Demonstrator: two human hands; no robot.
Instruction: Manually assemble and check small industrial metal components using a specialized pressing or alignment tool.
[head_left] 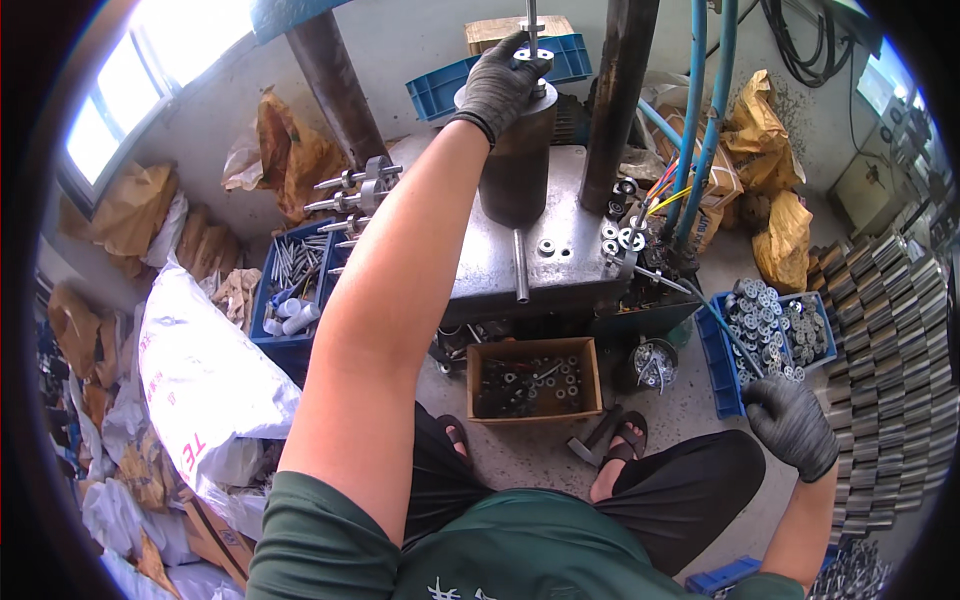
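Observation:
My left hand [497, 88], in a dark grey knit glove, reaches up to the top of a thick dark steel cylinder [517, 165]. Its thumb and fingers curl round a small light metal disc with holes [533, 55], beside an upright metal rod [531, 15]. The cylinder stands on a steel machine table [575, 215]. Low on the right, my right hand [793, 425], gloved alike, is closed at the end of a thin bluish lever [735, 338] that slants down from the machine; its fingertips are partly hidden.
Dark steel posts [612, 110] flank the cylinder. A wooden box [535, 412] of metal parts sits on the floor by a hammer [592, 440]. Blue crates [722, 385] hold metal discs and rods. Metal cylinders [890, 350] are stacked at right; white sacks [190, 350] lie left.

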